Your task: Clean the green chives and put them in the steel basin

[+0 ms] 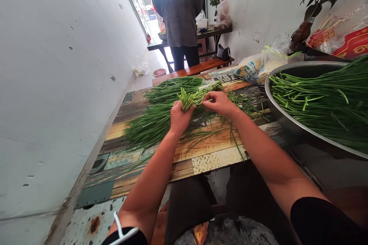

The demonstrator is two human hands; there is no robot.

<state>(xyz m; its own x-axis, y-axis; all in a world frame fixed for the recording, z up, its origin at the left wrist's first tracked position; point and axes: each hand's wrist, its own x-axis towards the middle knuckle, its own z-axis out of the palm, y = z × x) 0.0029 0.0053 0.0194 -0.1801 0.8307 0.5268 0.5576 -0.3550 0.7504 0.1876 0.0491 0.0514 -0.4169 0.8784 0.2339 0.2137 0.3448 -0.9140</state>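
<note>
My left hand is closed round a bunch of green chives, cut ends pointing up and right. My right hand pinches a stalk at the top of that same bunch, fingers curled. Both hands hover over a loose heap of chives spread across the patterned wooden table. A second pile of chives lies just beyond the hands.
A big metal basin at the right holds many more chives. A plastic bag lies behind it. A white wall runs along the left. A person stands with their back turned at a far table, past a wooden bench.
</note>
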